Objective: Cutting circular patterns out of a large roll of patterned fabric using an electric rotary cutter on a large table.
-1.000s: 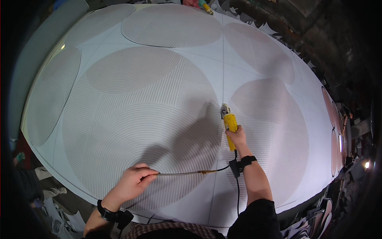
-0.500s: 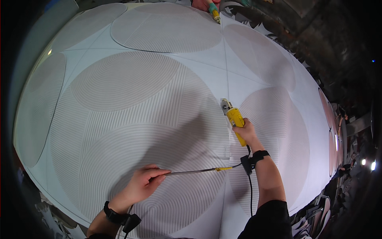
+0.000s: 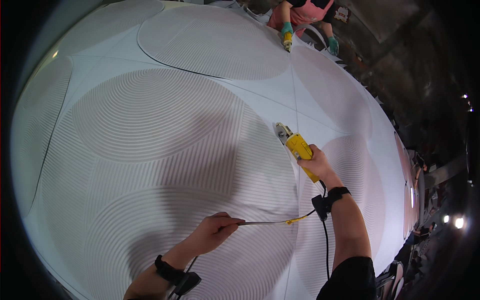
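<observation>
The yellow cutter [image 3: 305, 152] is gripped by the right hand [image 3: 316, 162], with fingers wrapped round its body; its round blade [image 3: 282, 133] is held at the upper right edge of a large ridged oval [image 3: 195, 170] on a white sheet [image 3: 267, 95]. Any marking on the cutter is too small to be read, as is that on a red-and-white patch [image 3: 342, 14] near the far edge. A grey cord [image 3: 265, 223] is pinched between the left hand's [image 3: 216, 231] thumb and fingers and is stretched over the oval, wrapped in yellow tape [image 3: 296, 219] near a black box [image 3: 319, 207] strapped to the right wrist. Shadows are cast across the ridges. Beyond, a second yellow cutter [image 3: 287, 41] is held in a co-worker's green glove [image 3: 287, 28]. Whether the sheet is touched by the blade cannot be told.
</observation>
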The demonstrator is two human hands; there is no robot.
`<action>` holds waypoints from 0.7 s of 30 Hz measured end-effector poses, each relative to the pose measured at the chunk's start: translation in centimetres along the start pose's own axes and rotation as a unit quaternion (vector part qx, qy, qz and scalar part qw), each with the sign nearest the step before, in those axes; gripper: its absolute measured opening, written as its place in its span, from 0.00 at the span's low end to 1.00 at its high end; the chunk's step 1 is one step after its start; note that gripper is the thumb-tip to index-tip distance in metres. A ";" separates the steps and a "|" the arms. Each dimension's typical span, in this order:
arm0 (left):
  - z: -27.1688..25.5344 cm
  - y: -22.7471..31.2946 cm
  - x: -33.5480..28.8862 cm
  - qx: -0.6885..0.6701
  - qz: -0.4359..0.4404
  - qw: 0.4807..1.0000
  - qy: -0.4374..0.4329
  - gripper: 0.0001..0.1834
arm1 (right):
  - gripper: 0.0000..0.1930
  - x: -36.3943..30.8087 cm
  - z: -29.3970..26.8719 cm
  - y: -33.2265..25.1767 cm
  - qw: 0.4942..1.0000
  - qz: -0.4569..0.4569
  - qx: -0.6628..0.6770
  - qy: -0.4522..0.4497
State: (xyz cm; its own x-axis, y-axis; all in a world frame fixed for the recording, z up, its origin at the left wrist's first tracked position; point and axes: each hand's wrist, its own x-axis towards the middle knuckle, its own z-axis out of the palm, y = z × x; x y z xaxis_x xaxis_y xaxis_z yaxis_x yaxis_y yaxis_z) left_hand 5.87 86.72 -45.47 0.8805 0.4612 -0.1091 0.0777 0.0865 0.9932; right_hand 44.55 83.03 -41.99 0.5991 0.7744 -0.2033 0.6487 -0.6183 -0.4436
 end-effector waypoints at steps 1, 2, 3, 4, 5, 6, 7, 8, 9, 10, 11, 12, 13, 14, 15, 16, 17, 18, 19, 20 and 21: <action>1.5 -2.6 -1.1 -0.007 -0.005 1.000 0.002 0.12 | 0.31 -1.1 1.4 1.1 1.000 0.002 -0.005 -0.008; 3.1 -5.1 -2.4 -0.004 -0.002 1.000 -0.004 0.12 | 0.32 -2.2 2.8 2.2 1.000 -0.011 -0.008 -0.021; 4.8 -7.6 -4.1 -0.002 0.001 1.000 -0.011 0.12 | 0.32 -3.6 4.4 3.3 0.999 -0.024 -0.011 -0.034; 5.9 -8.2 -4.2 -0.010 0.003 1.000 -0.005 0.12 | 0.32 -3.5 4.3 3.1 0.999 -0.028 -0.019 -0.038; 7.0 -8.8 -4.5 0.004 0.008 1.000 -0.007 0.12 | 0.33 -3.6 4.2 2.9 0.998 -0.045 -0.020 -0.046; 8.1 -9.4 -4.7 0.017 0.011 1.000 -0.008 0.12 | 0.33 -3.6 4.2 2.8 0.996 -0.062 -0.020 -0.054; 8.7 -9.3 -5.0 0.010 0.012 1.000 -0.007 0.12 | 0.33 -3.5 3.9 2.6 0.996 -0.061 -0.027 -0.057; 9.2 -9.1 -5.2 0.016 0.017 1.000 -0.008 0.12 | 0.33 -3.4 3.6 2.5 0.996 -0.074 -0.026 -0.051; 9.8 -9.0 -5.3 0.022 0.021 0.999 -0.009 0.12 | 0.34 -3.2 3.2 2.2 0.995 -0.086 -0.024 -0.045; 10.7 -9.6 -5.9 0.018 0.019 1.000 -0.006 0.12 | 0.35 -3.6 3.5 1.8 0.995 -0.082 -0.020 -0.053; 12.0 -10.1 -6.4 0.039 0.041 0.998 0.009 0.12 | 0.35 -3.8 3.8 1.9 0.995 -0.082 -0.022 -0.057; 13.0 -10.5 -6.8 0.060 0.064 0.996 0.024 0.11 | 0.35 -4.0 4.0 2.1 0.994 -0.093 -0.029 -0.051; 14.0 -10.9 -7.1 0.057 0.062 0.996 0.028 0.11 | 0.36 -4.0 4.0 2.3 0.993 -0.104 -0.038 -0.046; 14.9 -11.3 -7.2 0.045 0.073 0.996 0.035 0.11 | 0.36 -4.0 3.8 2.6 0.991 -0.119 -0.047 -0.036; 15.8 -11.5 -7.2 0.033 0.085 0.995 0.042 0.11 | 0.36 -3.9 3.6 2.8 0.991 -0.122 -0.050 -0.039; 16.5 -11.8 -7.3 0.033 0.083 0.995 0.047 0.11 | 0.36 -3.7 3.7 2.9 0.988 -0.131 -0.068 -0.036; 17.3 -12.0 -7.4 0.021 0.092 0.994 0.057 0.10 | 0.36 -3.6 3.9 2.9 0.986 -0.140 -0.085 -0.032; 18.0 -12.1 -7.4 0.009 0.101 0.993 0.067 0.10 | 0.35 -3.6 3.7 3.0 0.984 -0.146 -0.092 -0.039; 18.6 -11.9 -7.3 0.008 0.100 0.992 0.071 0.10 | 0.35 -3.5 3.6 2.8 0.983 -0.150 -0.093 -0.042; 19.1 -11.6 -7.2 0.007 0.087 0.994 0.068 0.10 | 0.35 -3.4 3.4 2.6 0.982 -0.151 -0.108 -0.036; 19.7 -11.5 -6.9 0.006 0.074 0.995 0.066 0.10 | 0.35 -3.1 3.3 2.6 0.980 -0.152 -0.123 -0.030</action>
State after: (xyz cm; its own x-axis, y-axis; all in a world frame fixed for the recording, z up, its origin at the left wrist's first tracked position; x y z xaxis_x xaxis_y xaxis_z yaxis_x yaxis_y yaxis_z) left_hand 8.06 65.14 -55.32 0.8143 0.5794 0.0350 -0.0421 -0.0012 0.9991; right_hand 42.81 79.43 -45.42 0.3369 0.9296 -0.1492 0.8909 -0.3660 -0.2689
